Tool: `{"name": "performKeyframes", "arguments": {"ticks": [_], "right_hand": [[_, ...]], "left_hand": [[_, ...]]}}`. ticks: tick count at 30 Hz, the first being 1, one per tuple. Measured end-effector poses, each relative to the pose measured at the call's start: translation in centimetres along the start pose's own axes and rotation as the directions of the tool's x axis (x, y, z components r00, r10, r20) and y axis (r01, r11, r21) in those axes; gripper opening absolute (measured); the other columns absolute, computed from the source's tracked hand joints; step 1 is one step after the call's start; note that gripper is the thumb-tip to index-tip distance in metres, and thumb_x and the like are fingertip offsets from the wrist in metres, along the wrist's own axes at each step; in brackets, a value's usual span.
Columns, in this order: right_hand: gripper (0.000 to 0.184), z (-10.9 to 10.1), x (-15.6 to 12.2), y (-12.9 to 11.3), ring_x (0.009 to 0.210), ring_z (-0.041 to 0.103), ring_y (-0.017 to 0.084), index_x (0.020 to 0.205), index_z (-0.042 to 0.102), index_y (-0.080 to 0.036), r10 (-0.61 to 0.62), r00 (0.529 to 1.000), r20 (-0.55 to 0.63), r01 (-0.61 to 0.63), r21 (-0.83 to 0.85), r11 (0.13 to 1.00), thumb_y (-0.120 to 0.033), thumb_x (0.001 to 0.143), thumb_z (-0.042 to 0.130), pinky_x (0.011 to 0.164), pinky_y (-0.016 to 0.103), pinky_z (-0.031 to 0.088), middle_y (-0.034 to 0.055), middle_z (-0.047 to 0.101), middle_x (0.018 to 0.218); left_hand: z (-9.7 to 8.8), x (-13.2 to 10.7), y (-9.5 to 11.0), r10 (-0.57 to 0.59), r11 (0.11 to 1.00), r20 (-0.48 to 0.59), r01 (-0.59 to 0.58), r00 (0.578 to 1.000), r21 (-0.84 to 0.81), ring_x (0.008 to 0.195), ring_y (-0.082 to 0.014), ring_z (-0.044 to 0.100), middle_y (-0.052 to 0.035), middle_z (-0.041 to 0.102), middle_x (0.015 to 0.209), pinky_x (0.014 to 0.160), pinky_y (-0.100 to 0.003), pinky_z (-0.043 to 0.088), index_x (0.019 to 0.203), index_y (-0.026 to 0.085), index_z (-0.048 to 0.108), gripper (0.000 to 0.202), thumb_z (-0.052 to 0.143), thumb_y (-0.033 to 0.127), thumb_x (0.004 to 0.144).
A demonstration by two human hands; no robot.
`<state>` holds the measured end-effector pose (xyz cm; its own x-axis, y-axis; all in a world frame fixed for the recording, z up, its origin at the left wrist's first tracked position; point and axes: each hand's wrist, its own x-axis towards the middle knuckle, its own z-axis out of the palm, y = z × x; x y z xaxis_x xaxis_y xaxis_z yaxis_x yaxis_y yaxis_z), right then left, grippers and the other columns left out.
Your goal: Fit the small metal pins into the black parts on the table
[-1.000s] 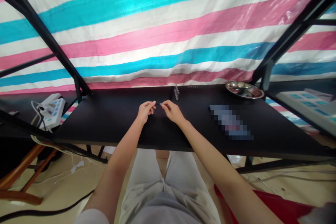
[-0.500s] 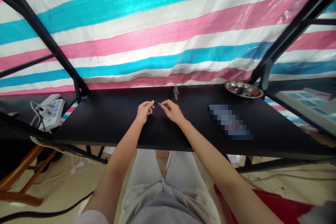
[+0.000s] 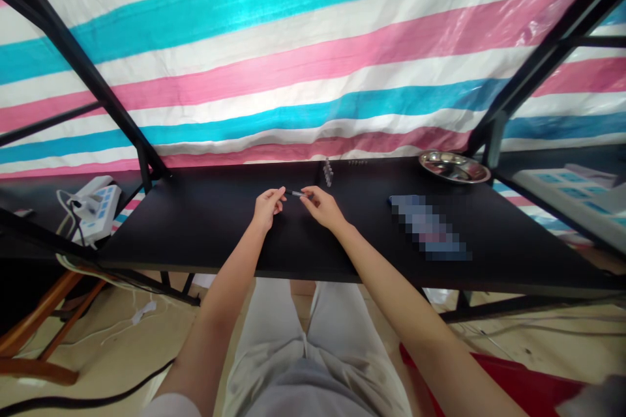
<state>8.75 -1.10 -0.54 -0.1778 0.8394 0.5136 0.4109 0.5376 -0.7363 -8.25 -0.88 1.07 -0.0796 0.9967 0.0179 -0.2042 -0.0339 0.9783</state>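
Observation:
Over the middle of the black table, my left hand (image 3: 268,206) and my right hand (image 3: 323,203) face each other. Between them runs a thin pen-like stick (image 3: 295,193), dark toward the left and greyer toward the right. My left thumb and fingertips pinch its dark end. The right fingertips grip the opposite end and cover part of it. It is too small to make out its details. Just beyond my right hand, a short row of small, shiny, clear or silvery pieces (image 3: 327,172) stands on the table.
More tiny pieces (image 3: 357,162) lie along the back edge of the black table (image 3: 195,228). A round metal dish (image 3: 430,169) sits at the back right, with a blurred-out blue item (image 3: 428,228) in front. A white power strip (image 3: 100,215) with cables is at the left.
My hands have drawn very slightly apart, the left one shifting a little left. A bit more of the stick's grey part shows between them. Everything else stays put.

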Motion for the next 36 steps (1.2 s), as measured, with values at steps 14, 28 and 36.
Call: {"name": "performKeyframes", "arguments": {"ticks": [14,28,36], "right_hand": [[0.027,-0.1,0.0,0.2,0.057,0.049,0.011,0.097,0.061,-0.02,-0.089,0.994,0.057,0.094,-0.094,0.991,-0.039,0.084,0.047,0.061,0.028,0.045,0.0057,0.062,0.088],[0.018,-0.2,-0.1,0.3,0.062,0.051,0.012,0.089,0.064,-0.022,-0.034,0.995,0.089,0.056,-0.264,0.963,-0.032,0.08,0.052,0.058,0.026,0.041,0.004,0.057,0.089],[0.015,-1.5,0.4,1.9,0.064,0.052,0.015,0.084,0.064,-0.021,0.071,0.996,-0.054,-0.085,-0.307,0.948,-0.029,0.077,0.053,0.059,0.028,0.04,0.0028,0.06,0.075]], "left_hand": [[0.3,-0.1,0.0,-0.016,1.0,0.057,0.016,0.998,-0.005,0.037,-0.002,0.041,-0.0002,0.058,0.062,0.035,-0.017,0.019,0.066,0.013,0.055,0.039,0.073,0.045,0.056],[0.2,0.1,-0.3,0.011,1.0,0.082,-0.01,0.997,-0.006,0.039,-0.0019,0.042,0.0009,0.058,0.065,0.035,-0.018,0.022,0.082,0.013,0.062,0.04,0.076,0.039,0.054],[-0.4,0.7,-0.5,0.068,0.996,-0.172,-0.076,0.983,-0.042,0.04,-0.0019,0.04,0.0021,0.054,0.066,0.036,-0.018,0.022,0.08,0.014,0.06,0.037,0.074,0.04,0.057]]}}
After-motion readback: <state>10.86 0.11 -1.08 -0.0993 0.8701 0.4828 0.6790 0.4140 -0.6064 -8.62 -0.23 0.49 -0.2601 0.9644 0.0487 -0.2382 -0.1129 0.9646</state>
